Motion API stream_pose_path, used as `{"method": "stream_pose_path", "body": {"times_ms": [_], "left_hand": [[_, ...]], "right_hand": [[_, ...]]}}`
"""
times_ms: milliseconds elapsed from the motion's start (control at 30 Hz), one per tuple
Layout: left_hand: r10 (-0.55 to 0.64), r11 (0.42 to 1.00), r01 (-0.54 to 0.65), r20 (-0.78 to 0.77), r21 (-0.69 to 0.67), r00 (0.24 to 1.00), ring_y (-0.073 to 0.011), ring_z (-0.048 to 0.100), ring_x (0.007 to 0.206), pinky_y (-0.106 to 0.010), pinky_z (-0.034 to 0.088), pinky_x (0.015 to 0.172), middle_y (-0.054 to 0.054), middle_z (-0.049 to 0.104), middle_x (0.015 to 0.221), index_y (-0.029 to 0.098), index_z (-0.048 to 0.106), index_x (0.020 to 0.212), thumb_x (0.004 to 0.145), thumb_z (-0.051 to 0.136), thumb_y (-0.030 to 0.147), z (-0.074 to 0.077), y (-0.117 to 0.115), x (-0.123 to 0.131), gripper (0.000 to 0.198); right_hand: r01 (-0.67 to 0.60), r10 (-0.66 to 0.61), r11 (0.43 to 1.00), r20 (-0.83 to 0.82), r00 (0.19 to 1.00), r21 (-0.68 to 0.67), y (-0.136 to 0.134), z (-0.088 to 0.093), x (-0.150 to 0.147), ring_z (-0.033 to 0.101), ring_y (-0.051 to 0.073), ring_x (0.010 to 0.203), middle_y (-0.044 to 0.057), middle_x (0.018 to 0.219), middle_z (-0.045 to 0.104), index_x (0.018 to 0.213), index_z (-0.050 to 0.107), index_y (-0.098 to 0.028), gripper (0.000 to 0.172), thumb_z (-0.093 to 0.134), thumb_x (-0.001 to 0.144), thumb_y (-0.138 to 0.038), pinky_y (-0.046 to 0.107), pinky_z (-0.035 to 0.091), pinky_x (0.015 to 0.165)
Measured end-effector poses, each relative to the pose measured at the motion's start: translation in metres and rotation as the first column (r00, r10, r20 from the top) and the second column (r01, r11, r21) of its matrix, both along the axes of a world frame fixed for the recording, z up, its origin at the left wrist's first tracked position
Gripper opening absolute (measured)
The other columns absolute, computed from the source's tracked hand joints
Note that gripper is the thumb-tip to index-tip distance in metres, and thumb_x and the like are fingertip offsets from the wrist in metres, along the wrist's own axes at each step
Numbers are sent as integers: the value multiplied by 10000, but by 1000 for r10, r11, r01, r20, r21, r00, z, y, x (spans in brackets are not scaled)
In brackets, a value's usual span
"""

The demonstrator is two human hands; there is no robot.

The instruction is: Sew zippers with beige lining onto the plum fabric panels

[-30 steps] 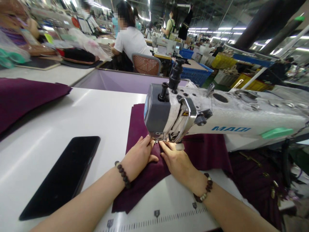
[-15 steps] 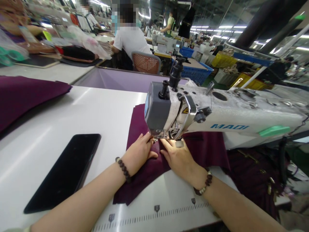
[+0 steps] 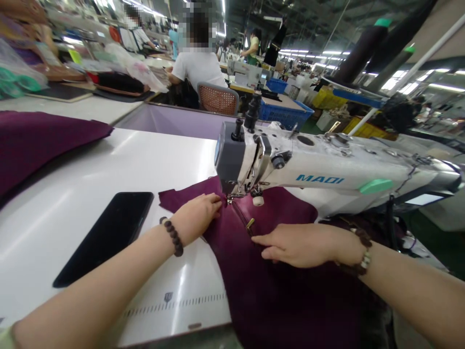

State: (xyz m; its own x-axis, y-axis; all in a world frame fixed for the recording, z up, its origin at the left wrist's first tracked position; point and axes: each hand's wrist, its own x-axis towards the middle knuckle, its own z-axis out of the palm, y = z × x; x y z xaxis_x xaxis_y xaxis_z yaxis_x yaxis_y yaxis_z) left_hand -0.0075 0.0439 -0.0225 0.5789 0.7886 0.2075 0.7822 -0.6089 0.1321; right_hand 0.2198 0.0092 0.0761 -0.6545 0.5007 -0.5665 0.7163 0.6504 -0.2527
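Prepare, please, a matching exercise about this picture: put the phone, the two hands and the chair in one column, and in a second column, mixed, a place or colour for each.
1. Phone
2. Left hand
3. Right hand
4. Chair

A. Beside the presser foot
B. Brown back with many small holes
C. By the brass zip pull
D. Black, lying on the white table

Right pairs: 1-D, 2-A, 3-C, 4-B.
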Motion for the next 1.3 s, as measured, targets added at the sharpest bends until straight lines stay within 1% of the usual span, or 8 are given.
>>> {"method": "stream_pose_path", "body": {"times_ms": [67,167,233,300,500,633,733,1300], "left_hand": [[-23,1000,23,-28,-4,999,-175,582,975,-274,439,881,-77,621,1041,138,598,983,877,472,200,2,-10,5,176],[-28,1000,28,-59,-1,998,-224,545,1042,-312,431,904,-142,576,1116,81,566,1052,852,529,252,0,-24,14,265],[-29,1000,29,-73,-1,997,-242,501,1104,-345,399,951,-159,539,1171,69,535,1106,851,534,275,-2,-29,16,327],[-39,999,38,-82,-15,996,-255,453,1158,-385,372,980,-157,514,1208,75,505,1148,857,523,297,-3,-28,15,366],[-88,996,87,-23,-35,996,-254,426,1182,-432,342,1004,-149,501,1209,87,470,1171,854,520,318,-2,-23,10,395],[-40,999,41,87,-9,995,-224,467,1141,-369,382,989,-146,486,1207,92,481,1129,875,478,305,-6,-29,13,332],[-19,999,24,124,-41,992,-218,487,1113,-348,405,977,-149,477,1208,79,482,1114,882,461,274,-9,-34,17,304],[23,999,-25,-49,-43,999,-289,374,1223,-444,328,1025,-167,517,1196,43,467,1165,849,532,222,-17,-36,31,369]], "right_hand": [[61,-43,987,-122,992,148,0,-13,-4,579,194,961,80,1076,604,1213,506,-182,337,361,913,-233,312,428,849],[218,-81,876,-314,946,431,3,-53,-9,418,215,1174,97,1256,474,1223,486,-185,352,378,889,-164,418,303,984],[295,-113,840,-385,916,455,1,-77,-13,344,202,1227,79,1339,382,1269,434,-199,388,383,885,-175,433,256,1017],[353,-160,821,-413,897,448,-6,-87,-19,332,208,1227,73,1366,345,1290,410,-186,405,393,886,-214,430,263,1016],[335,-153,832,-397,905,442,-24,-76,-32,434,208,1093,74,1327,403,1272,425,-171,396,404,885,-250,419,388,895],[367,-152,820,-450,880,439,-21,-86,-28,353,212,1196,64,1343,380,1271,415,-212,390,394,882,-223,540,229,1006],[335,-126,849,-459,879,409,-17,-92,-23,277,195,1265,59,1366,345,1288,377,-203,408,379,880,-198,586,132,1024],[260,-75,893,-447,892,369,-9,-91,-13,270,192,1281,75,1361,351,1284,389,-210,410,386,874,-193,585,134,1021]]}}
